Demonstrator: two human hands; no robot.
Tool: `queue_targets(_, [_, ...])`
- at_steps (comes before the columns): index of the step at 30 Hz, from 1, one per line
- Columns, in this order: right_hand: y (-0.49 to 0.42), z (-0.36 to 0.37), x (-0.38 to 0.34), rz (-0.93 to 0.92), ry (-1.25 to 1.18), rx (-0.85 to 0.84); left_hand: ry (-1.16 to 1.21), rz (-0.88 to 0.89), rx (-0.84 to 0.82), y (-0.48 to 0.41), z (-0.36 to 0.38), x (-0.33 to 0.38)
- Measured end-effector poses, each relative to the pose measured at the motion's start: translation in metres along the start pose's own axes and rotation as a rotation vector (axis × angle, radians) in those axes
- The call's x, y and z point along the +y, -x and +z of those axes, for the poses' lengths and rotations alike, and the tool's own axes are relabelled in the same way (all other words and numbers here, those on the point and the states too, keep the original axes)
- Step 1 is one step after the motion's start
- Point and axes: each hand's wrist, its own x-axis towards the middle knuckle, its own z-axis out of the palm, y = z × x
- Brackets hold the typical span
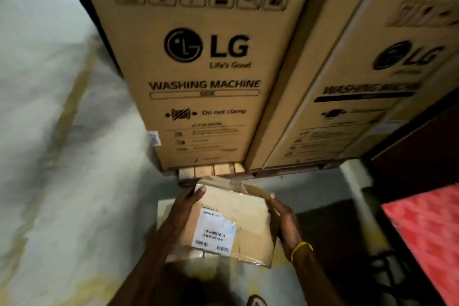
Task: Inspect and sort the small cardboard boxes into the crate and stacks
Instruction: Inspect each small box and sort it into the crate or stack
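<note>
The person holds one small cardboard box point(231, 221) in both hands, low in the view at about 6 o'clock. The left hand point(185, 208) grips its left side, with the fingers point(200, 190) curled over the far left corner. The right hand point(285, 221) presses flat against the right side, its fingers closed on the cardboard; a yellow band point(301, 248) circles that wrist. So both hands are clamped on the box, which is lifted clear of the floor point(62, 156).

A white label point(214, 232) faces up on the top of the box, near its left edge, and clear tape runs over the flaps. The print is too blurred to read.

At 12 o'clock stands a tall washing machine carton point(198, 69), with a second carton point(372, 82) touching it at about 1 o'clock. A red surface point(427, 231) shows at 3 o'clock; whether it is the crate cannot be told. A pale flat object lies under the held box, partly hidden.

As a judgement, the work is at the inspecting stage for this box: it is turned label-up for checking and not yet placed. No sorted stacks appear in view, so how many boxes are done or left cannot be told.
</note>
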Motion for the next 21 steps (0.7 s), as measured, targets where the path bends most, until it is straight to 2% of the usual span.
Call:
queue_targets(2, [0.031, -0.030, -0.033, -0.055, -0.121, 0.090, 0.043, 0.058, -0.079, 0.028, 0.042, 0.050])
queue_targets(7, [0.123, -0.093, -0.111, -0.249, -0.438, 0.279, -0.053, 0.245, -0.397, 0.093, 0.145, 0.143])
queue_targets(12, [0.214, -0.177, -0.159, -0.463, -0.405, 0.452, -0.149, 0.363, -0.622, 0.153, 0.240, 0.207])
queue_targets(15, [0.255, -0.229, -0.164, -0.589, -0.348, 0.520, -0.198, 0.388, -0.734, 0.184, 0.299, 0.222])
queue_targets(21, [0.326, -0.323, -0.155, -0.619, -0.427, 0.605, -0.295, 0.383, -0.901, 0.252, 0.425, 0.190])
